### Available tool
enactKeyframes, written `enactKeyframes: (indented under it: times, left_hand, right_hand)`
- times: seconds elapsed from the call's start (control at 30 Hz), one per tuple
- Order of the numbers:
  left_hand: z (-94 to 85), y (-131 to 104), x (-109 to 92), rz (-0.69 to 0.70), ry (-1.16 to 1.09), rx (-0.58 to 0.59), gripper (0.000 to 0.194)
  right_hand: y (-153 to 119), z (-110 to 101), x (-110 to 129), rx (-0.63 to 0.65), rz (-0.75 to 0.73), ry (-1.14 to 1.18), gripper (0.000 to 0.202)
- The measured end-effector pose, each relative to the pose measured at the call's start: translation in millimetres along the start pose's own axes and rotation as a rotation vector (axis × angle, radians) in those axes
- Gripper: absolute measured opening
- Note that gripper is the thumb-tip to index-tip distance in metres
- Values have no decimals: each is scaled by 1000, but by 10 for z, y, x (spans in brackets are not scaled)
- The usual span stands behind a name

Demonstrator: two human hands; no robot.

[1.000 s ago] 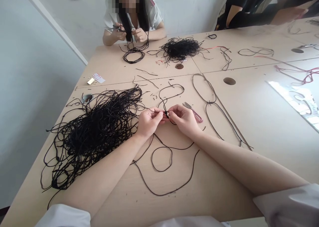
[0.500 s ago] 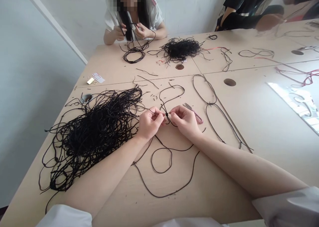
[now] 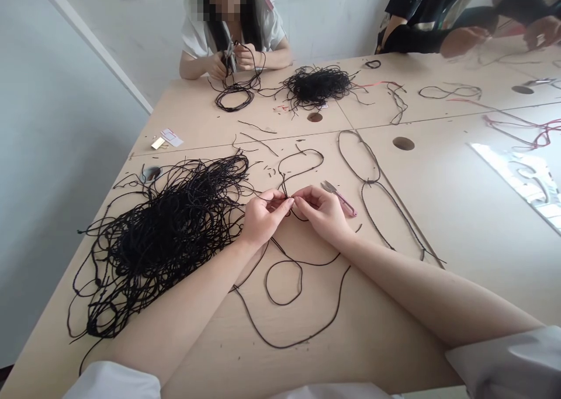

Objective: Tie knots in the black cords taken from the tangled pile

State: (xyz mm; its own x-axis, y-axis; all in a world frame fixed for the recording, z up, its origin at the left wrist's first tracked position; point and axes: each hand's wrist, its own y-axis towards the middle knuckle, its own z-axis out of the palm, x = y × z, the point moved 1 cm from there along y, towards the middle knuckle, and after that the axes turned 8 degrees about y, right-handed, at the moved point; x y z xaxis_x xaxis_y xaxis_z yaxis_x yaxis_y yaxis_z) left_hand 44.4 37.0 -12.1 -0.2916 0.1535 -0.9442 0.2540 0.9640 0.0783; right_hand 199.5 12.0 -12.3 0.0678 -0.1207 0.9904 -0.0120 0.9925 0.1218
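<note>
So, left hand [image 3: 265, 217]: thumb and fingers were pinched on the black cord [image 3: 284, 184].
Right hand [image 3: 323, 213]: pinched on that cord too, fingertips right up by the left's; the gripped bit was mostly hidden.
Black cord: ran between both hands over the counter [image 3: 421, 206], with a loop lying just beyond them.
Pink-handled snips [image 3: 345, 203]: lay just right of the right hand.
Big black tangle [image 3: 169, 229]: sat heaped left of the left hand.
Double loop [image 3: 371, 181]: lay past the snips.
</note>
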Motion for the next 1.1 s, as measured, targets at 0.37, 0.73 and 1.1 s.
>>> enactKeyframes:
  times: [0.37, 0.73, 1.1]
  left_hand:
    - [-26, -3, -30, 21, -59, 56, 29]
    - [-23, -17, -2, -22, -119, 12, 20]
    - [-18, -19, -33, 80, 103, -131, 20]
  right_hand:
    - [2, 14, 59, -61, 59, 16, 11]
    - [7, 1, 31, -95, 83, 30, 13]
    - [-9, 26, 29, -54, -42, -30, 5]
